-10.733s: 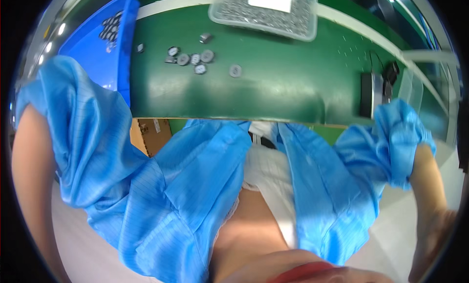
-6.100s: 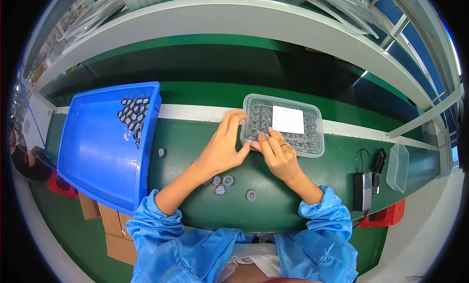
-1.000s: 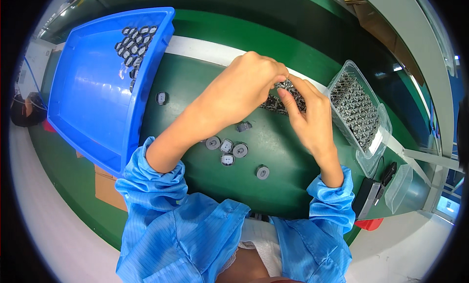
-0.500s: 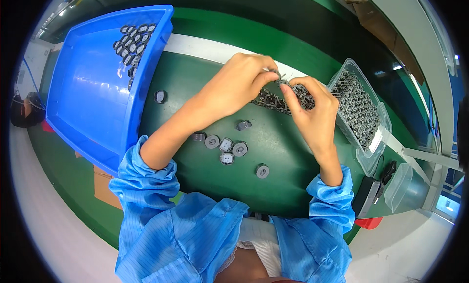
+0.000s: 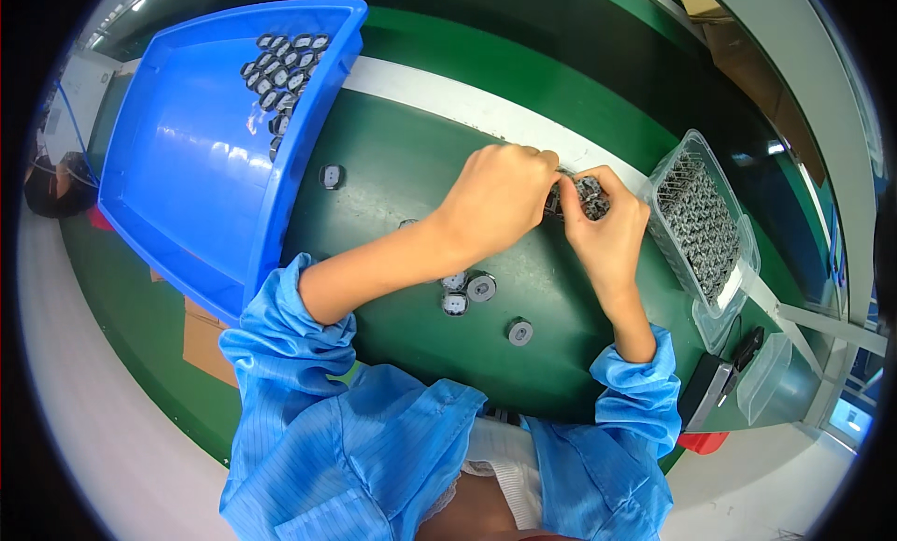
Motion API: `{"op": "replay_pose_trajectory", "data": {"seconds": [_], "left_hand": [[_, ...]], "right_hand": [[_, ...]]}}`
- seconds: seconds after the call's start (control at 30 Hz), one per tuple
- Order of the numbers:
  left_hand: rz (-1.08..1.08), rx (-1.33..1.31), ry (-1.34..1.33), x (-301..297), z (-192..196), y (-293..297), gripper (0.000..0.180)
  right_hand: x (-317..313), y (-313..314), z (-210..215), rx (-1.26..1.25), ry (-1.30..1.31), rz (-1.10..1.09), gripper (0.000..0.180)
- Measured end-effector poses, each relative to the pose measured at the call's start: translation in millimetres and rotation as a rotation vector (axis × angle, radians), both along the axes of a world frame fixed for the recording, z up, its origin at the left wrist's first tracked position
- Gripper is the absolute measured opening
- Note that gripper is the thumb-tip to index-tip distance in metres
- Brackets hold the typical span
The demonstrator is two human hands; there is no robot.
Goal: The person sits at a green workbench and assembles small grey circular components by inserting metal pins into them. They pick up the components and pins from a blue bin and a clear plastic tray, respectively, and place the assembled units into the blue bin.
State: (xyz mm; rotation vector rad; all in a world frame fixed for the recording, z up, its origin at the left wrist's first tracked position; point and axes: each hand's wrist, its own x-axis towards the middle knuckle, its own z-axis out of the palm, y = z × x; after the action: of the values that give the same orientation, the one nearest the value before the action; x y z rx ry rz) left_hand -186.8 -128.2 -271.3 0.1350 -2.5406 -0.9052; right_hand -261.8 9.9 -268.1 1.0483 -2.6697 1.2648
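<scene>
Over the green table [image 5: 420, 345], my left hand [image 5: 500, 200] is closed, back of the hand up, with its fingertips hidden. Its fingertips meet those of my right hand [image 5: 603, 233], whose thumb and forefinger are pinched. Whatever small part sits between them is hidden by the fingers. Just behind the right thumb and forefinger lies a cluster of small dark-grey parts [image 5: 591, 193]. Below my left forearm are several round grey parts, among them a grey disc [image 5: 481, 287] and a light-faced housing [image 5: 455, 304]. Another disc [image 5: 519, 332] lies apart, nearer to me.
At left a big blue tray [image 5: 192, 195] holds several dark housings [image 5: 280, 74] in its far right corner. One housing [image 5: 331, 176] lies beside it. At right stands a clear box [image 5: 677, 237] packed with small pinned parts, near a black device [image 5: 703, 391].
Both hands have come lower in the picture; the left turned over more and now covers the small grey part seen between the fingertips. The whole view has shifted slightly.
</scene>
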Motion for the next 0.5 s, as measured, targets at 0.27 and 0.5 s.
{"op": "replay_pose_trajectory", "data": {"seconds": [0.27,0.5], "left_hand": [[-0.123,-0.039,-0.381,5.7,23.7,-48.2,0.021],[-0.193,-0.058,-0.415,6.6,21.9,-49.9,0.019]], "right_hand": [[-1.8,33.1,28.8,0.377,-0.073,0.162,0.017],[-4.2,41.1,25.0,0.358,-0.087,0.218,0.019]]}}
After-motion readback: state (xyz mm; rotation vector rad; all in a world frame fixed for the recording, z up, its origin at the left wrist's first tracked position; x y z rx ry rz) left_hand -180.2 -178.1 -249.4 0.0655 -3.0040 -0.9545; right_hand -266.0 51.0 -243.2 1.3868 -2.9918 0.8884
